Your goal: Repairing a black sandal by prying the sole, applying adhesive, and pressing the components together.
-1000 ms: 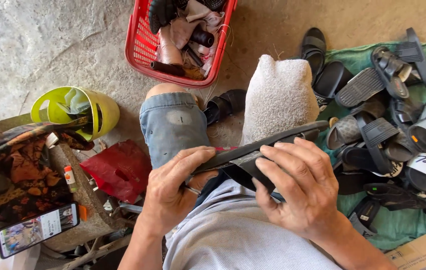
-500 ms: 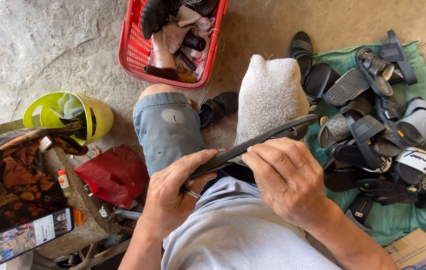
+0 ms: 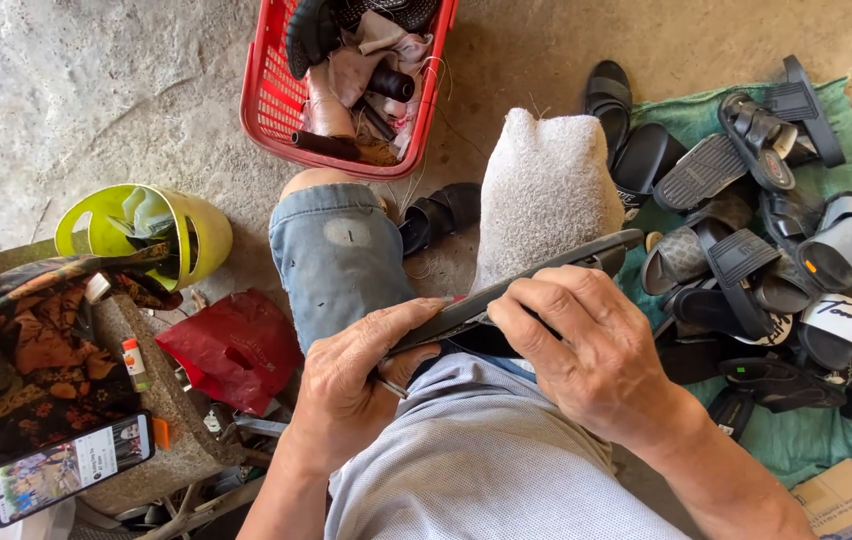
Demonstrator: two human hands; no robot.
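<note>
- Sitting over a concrete floor [image 3: 96, 80], the person works in the lap, one knee in denim shorts [image 3: 341, 255], the other under a pale towel [image 3: 546, 190]
- On the green cloth [image 3: 826, 440] to the right lies a heap of dark and grey sandals [image 3: 746, 250], roughly a dozen, too tangled for an exact count; one more black sandal [image 3: 441, 212] lies between the knees
- One red basket [image 3: 276, 100] at the top holds shoe parts and rags; one yellow-green plastic tub [image 3: 201, 225] and one red bag [image 3: 231, 345] sit to the left, and one phone [image 3: 71, 470] lies on a stone block
- One black sandal sole [image 3: 536, 275] lies edge-up across the lap, tip touching the towel
- Right hand [image 3: 601, 365] grasps the sole from above, fingers curled over its edge
- Left hand [image 3: 356, 385] clasps the near end, thumb along the rim; a thin metal piece shows beneath it, what it is I cannot tell
- Judging progress: this sole looks mid-repair, the seam hidden by the fingers; the heap suggests plenty left, though none can be told apart as finished or unfinished
</note>
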